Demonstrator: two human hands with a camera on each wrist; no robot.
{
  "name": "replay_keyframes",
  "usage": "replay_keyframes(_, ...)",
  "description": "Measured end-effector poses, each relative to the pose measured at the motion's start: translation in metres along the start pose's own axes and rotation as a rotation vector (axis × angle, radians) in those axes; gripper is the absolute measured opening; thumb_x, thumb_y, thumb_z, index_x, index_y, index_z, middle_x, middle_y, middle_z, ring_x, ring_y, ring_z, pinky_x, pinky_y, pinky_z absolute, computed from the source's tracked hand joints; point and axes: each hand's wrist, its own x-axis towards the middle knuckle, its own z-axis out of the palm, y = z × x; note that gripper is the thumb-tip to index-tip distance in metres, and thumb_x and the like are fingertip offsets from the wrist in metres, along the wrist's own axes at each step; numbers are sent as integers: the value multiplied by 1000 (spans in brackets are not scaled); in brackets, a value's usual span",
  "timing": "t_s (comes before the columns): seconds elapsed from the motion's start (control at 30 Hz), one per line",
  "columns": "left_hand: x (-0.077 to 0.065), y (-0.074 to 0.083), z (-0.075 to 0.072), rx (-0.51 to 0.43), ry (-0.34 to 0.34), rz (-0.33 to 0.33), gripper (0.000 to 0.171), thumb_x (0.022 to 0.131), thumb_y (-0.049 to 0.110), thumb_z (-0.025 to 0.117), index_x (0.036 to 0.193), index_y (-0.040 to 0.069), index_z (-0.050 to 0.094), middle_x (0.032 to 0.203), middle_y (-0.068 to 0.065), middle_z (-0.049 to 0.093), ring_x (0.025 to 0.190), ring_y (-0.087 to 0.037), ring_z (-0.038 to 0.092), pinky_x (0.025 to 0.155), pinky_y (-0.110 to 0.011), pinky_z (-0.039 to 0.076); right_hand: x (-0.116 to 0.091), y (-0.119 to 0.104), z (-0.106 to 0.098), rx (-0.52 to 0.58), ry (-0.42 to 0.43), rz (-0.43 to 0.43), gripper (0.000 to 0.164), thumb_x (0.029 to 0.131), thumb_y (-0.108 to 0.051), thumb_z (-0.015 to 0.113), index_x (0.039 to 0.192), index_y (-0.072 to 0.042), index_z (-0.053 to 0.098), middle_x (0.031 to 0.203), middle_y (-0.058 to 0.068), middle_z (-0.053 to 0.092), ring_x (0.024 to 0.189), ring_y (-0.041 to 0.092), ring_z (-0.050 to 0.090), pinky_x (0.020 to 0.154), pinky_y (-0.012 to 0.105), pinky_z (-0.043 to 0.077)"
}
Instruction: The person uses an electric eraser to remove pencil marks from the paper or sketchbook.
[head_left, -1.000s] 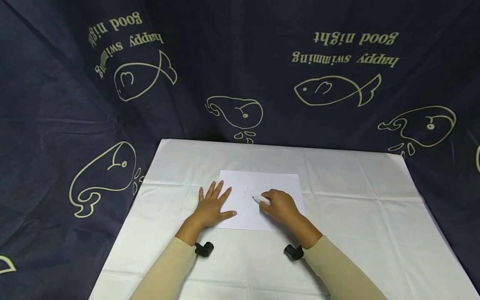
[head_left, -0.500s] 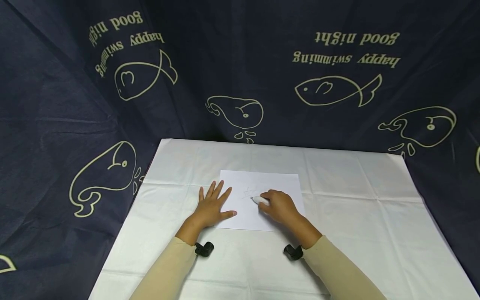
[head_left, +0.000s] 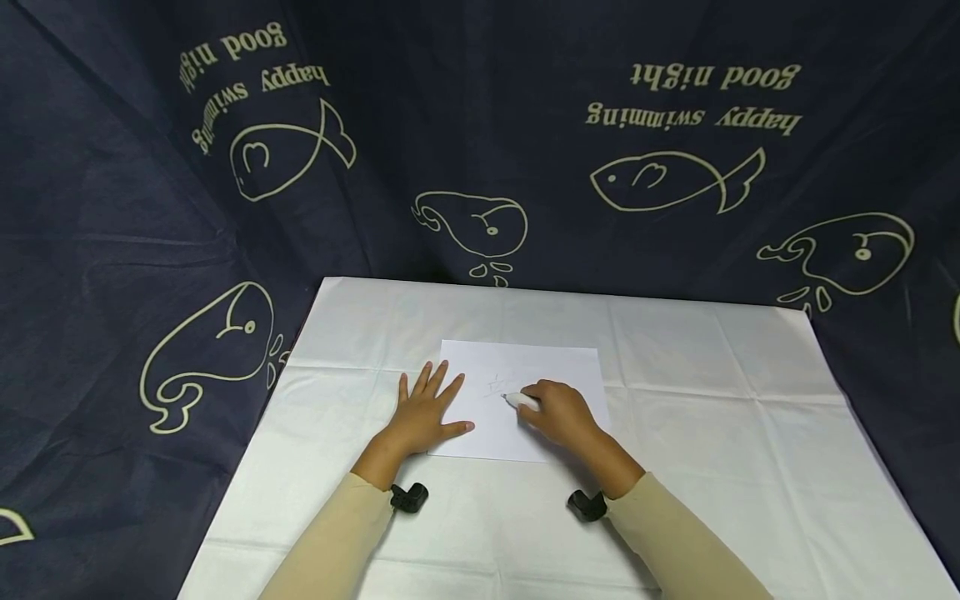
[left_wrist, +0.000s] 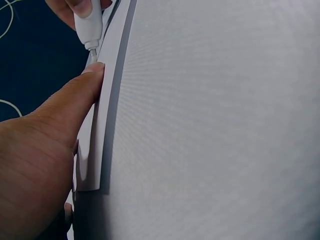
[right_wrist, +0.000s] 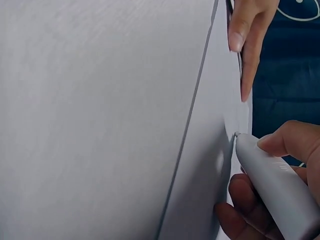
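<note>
A white sheet of paper [head_left: 540,360] lies on the table with faint thin lines near its middle. My left hand [head_left: 420,419] rests on the sheet's left side, fingers spread and straight. In the left wrist view its thumb [left_wrist: 75,97] stretches along the paper. My right hand [head_left: 564,414] grips a thick white pen-shaped tool [head_left: 522,401] with a narrow tip, slanted to the left. The right wrist view shows the tool's smooth, wide body [right_wrist: 275,187] between thumb and curled fingers. Its tip meets the paper beside the faint lines.
A creased white cloth [head_left: 705,433] covers the table. Behind it hangs a dark blue curtain [head_left: 547,167] printed with fish, whales and upside-down lettering. Black wrist cameras [head_left: 408,498] sit at both beige sleeves [head_left: 337,533].
The right hand and the tool's tip have shifted very slightly left and down on the paper, then stayed nearly in place. My left hand has not moved.
</note>
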Motion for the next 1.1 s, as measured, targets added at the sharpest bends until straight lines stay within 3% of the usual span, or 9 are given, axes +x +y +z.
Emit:
replay_keyframes(0.27,2,-2,1,16,-5,-6,89,93,66,58,163,22,24,172,-12,6,159,-39,-2,120,-73,-2,0,-2,1,-16,42,23,22,87,-22,77,105,-9,79,95,7,76,79,21,67,72,41,53)
replay_keyframes(0.47,1,-1,0,8,-8,-9,89,92,65,59,162,22,25,172,-13,6,159,-39,-1,120,-73,-1,2,-6,4,-2,13,-1,25,87,-23,78,106,-8,79,94,7,76,69,15,58,65,35,49)
replay_keyframes(0.7,0,-2,0,7,-1,-1,89,93,65,58,162,22,25,172,-13,7,159,-39,-1,120,-73,-2,1,-1,-1,-30,18,39,22,87,-24,77,104,-10,80,97,8,76,83,24,70,75,43,55)
replay_keyframes(0.93,0,0,-1,8,-1,1,88,93,65,59,162,21,26,172,-13,7,159,-40,0,120,-73,-1,3,-5,0,-34,-15,38,26,87,-24,77,109,-10,79,94,6,75,70,14,57,66,34,49)
replay_keyframes(1.1,-1,1,-1,1,3,0,88,93,64,60,162,21,27,172,-13,8,159,-39,0,120,-73,-1,3,-1,0,-36,-16,33,26,88,-25,75,109,-10,79,97,7,76,76,18,64,70,38,52)
